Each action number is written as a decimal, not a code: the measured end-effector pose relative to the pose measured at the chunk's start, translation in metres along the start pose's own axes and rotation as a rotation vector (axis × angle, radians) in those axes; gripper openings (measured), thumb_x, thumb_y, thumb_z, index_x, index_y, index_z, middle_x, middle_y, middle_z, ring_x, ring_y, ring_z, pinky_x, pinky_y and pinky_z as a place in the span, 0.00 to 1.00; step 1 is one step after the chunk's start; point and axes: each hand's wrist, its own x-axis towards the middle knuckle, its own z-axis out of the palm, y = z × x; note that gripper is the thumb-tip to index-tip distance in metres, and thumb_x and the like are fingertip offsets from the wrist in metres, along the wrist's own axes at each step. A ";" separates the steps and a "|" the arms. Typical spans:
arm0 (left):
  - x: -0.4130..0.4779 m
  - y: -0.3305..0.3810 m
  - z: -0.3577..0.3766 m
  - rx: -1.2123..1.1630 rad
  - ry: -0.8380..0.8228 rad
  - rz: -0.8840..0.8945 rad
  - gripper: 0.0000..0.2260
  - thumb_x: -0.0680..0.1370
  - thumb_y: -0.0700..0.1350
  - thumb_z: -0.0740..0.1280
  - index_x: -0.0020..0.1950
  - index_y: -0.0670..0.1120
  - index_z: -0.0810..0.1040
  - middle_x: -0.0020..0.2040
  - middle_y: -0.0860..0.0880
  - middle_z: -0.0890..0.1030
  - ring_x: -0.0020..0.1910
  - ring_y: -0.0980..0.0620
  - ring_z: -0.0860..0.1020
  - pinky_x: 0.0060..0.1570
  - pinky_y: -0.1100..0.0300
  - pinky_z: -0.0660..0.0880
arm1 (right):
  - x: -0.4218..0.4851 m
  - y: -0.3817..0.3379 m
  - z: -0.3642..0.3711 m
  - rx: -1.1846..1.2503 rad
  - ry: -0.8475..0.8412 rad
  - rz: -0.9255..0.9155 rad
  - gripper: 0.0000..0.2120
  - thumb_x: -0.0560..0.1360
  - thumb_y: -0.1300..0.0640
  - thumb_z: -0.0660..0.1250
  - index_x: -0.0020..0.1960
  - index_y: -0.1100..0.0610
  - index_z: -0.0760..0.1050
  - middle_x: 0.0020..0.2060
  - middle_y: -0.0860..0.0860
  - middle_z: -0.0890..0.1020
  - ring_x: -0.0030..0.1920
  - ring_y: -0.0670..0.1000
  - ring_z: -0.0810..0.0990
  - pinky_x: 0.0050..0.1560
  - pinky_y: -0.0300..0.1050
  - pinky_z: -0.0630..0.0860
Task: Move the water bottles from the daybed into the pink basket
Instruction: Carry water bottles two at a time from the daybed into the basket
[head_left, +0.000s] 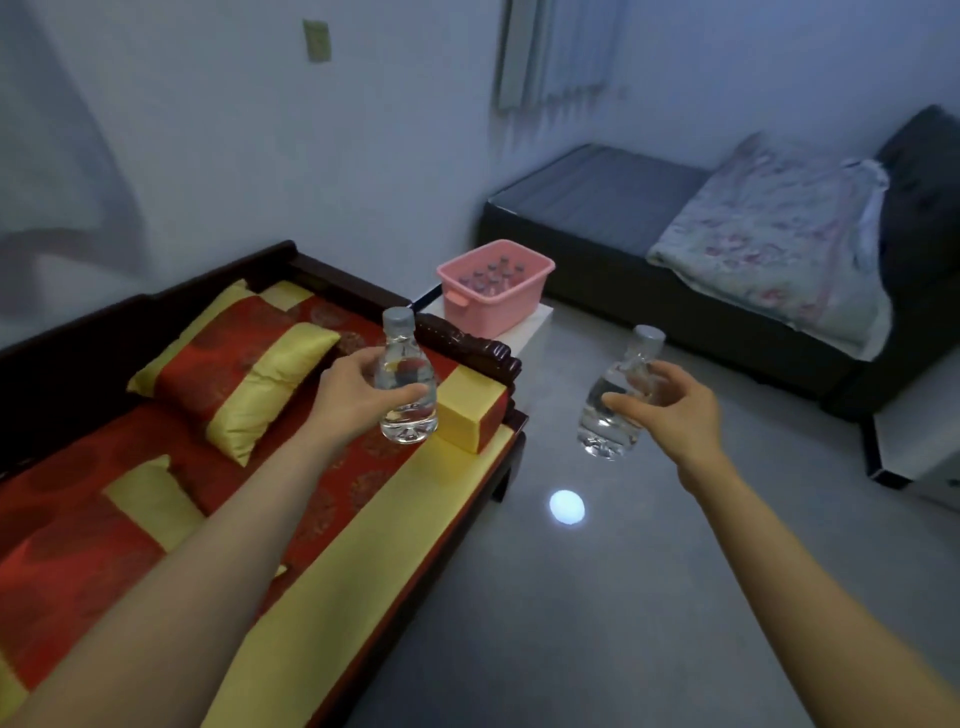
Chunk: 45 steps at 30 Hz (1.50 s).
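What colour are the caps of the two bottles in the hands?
Grey caps, both bottles; seen in the head view.

The little bottles (492, 276) inside the pink basket (501, 312) are too small and fuzzy to count. The daybed (332, 566) runs off the left and bottom edges, and the dark bed (597, 208) is cut off on the right. The left hand (349, 395) hides part of its bottle (410, 415).
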 end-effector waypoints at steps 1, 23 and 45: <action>0.012 0.001 0.009 0.012 -0.015 -0.004 0.24 0.62 0.55 0.79 0.56 0.52 0.80 0.49 0.55 0.84 0.47 0.57 0.82 0.52 0.52 0.79 | 0.011 0.008 -0.003 -0.012 -0.003 0.008 0.38 0.50 0.42 0.81 0.58 0.49 0.76 0.48 0.48 0.82 0.47 0.47 0.81 0.50 0.46 0.78; 0.380 0.052 0.253 -0.096 -0.081 -0.105 0.27 0.60 0.51 0.81 0.56 0.46 0.81 0.51 0.48 0.84 0.52 0.48 0.81 0.56 0.44 0.77 | 0.424 0.087 -0.030 -0.020 -0.035 0.094 0.28 0.57 0.55 0.83 0.55 0.49 0.78 0.45 0.48 0.84 0.45 0.44 0.82 0.49 0.41 0.79; 0.632 -0.012 0.310 0.024 0.343 -0.318 0.24 0.60 0.48 0.82 0.51 0.49 0.75 0.44 0.56 0.79 0.39 0.64 0.76 0.37 0.68 0.69 | 0.794 0.131 0.150 -0.038 -0.520 -0.059 0.23 0.57 0.50 0.81 0.44 0.39 0.72 0.41 0.42 0.81 0.41 0.43 0.81 0.37 0.36 0.75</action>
